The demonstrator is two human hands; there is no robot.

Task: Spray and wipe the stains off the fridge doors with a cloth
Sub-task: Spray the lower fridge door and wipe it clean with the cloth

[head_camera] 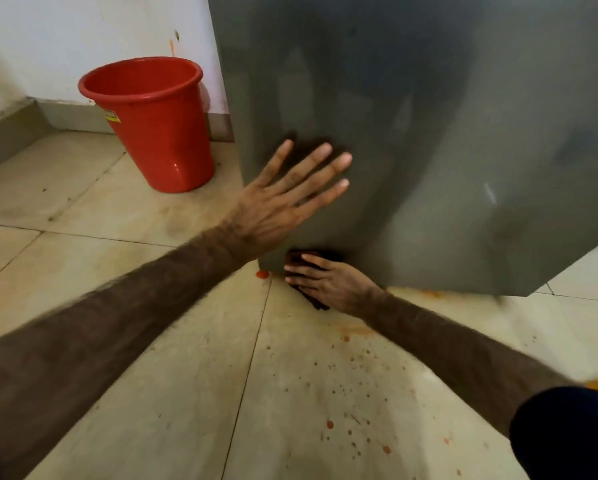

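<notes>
The grey fridge door [429,133] fills the upper right of the head view, its bottom edge just above the floor. My left hand [283,199] lies flat on the door near its lower left corner, fingers spread. Below it, my right hand [328,282] presses a dark brown cloth [316,301] against the door's bottom edge. Part of the cloth is hidden under the hand. No spray bottle is in view.
A red plastic bucket [155,119] stands on the floor left of the fridge, against the white wall [83,29]. The beige tiled floor [152,375] carries orange-red spots and smears, densest at lower right [353,375], with one red blob [262,274] below the door's corner.
</notes>
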